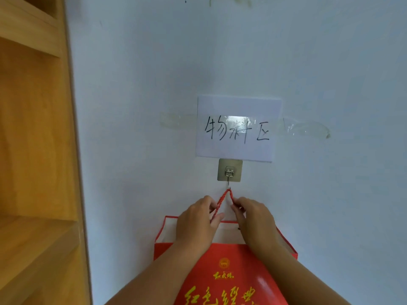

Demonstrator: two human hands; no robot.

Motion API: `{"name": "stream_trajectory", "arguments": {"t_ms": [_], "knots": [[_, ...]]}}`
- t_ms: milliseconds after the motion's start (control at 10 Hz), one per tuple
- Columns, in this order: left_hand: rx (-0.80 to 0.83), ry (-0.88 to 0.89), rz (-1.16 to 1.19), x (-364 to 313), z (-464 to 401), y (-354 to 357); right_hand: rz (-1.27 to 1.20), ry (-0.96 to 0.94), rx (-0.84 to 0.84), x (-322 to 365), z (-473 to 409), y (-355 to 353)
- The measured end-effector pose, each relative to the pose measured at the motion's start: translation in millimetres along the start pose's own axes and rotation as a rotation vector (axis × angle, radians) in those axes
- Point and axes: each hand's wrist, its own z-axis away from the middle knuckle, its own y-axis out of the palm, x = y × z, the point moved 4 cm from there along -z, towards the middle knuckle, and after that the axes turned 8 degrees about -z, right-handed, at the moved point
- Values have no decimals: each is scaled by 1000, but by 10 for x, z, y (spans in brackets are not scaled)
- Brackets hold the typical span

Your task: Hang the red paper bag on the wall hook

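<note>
White wall [132, 106] carries it all: a metal hook [229, 172] on its square adhesive plate sits just above the fingertips [236, 202], red cord handle [224, 195] looped over its tip, peaking between the two sets of fingers. Above the hook, a handwritten paper sign [239, 128], taped flat with clear tape [306, 129]

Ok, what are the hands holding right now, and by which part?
Both hold the red paper bag by its red cord handle: the left hand pinches one strand, the right hand the other, with the loop's top at the wall hook.
</note>
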Motion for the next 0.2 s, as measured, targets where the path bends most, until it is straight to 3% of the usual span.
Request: {"name": "stream_trajectory", "arguments": {"t_ms": [200], "knots": [[-35,17,-52,105,404,-167,-56,120,-29,55,464,-349]]}}
